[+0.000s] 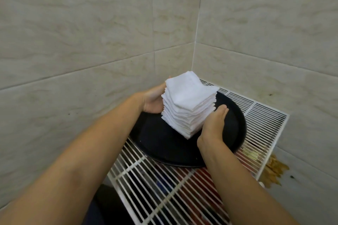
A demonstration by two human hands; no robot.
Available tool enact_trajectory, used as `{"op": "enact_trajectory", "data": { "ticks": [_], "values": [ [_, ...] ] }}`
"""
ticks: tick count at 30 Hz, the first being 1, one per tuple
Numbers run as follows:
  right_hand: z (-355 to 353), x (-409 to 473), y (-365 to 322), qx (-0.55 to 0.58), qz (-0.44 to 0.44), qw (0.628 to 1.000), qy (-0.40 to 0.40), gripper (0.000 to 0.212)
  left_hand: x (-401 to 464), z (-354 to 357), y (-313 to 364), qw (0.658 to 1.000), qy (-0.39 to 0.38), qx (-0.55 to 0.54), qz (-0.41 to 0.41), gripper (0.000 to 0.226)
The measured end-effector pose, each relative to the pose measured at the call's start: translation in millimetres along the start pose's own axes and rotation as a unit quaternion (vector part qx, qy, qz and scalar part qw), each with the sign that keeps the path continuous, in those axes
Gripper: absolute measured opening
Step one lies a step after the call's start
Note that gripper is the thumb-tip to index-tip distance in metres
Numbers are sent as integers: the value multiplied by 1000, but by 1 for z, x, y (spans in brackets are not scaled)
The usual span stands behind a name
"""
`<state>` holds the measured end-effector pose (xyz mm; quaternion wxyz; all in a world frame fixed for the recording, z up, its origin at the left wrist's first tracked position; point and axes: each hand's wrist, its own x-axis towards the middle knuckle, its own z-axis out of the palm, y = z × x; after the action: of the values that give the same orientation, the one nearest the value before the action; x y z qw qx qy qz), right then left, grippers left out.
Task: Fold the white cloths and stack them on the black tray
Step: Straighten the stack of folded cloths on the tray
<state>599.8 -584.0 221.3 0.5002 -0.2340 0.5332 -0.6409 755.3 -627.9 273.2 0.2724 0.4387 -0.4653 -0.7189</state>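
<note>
A tall stack of folded white cloths [189,105] stands on the round black tray [159,140]. My left hand [154,100] presses flat against the stack's left side, with its fingers hidden behind the cloths. My right hand [214,124] presses against the stack's right front side with straight fingers held together. The stack sits squeezed between both palms.
The tray lies on a white wire rack [263,115] set in a corner of beige tiled walls [91,33]. Red and dark items show dimly beneath the rack's bars. Yellow-brown stains [274,170] mark the wall at the lower right.
</note>
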Motion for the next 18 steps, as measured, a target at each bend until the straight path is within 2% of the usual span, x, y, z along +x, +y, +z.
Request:
{"op": "enact_trajectory", "data": {
  "ticks": [7,13,16,18],
  "values": [
    [11,-20,6,-19,4,999,-36,59,-1,1,-11,999,6,27,23,60],
    [20,-22,1,-37,-6,999,-6,56,-4,11,-11,998,25,56,19,61],
    [17,-17,1,-13,18,999,-29,60,-8,17,-11,997,38,61,24,61],
    [7,-4,-8,8,45,998,-42,66,-9,18,-13,996,75,38,39,62]
  ]
}}
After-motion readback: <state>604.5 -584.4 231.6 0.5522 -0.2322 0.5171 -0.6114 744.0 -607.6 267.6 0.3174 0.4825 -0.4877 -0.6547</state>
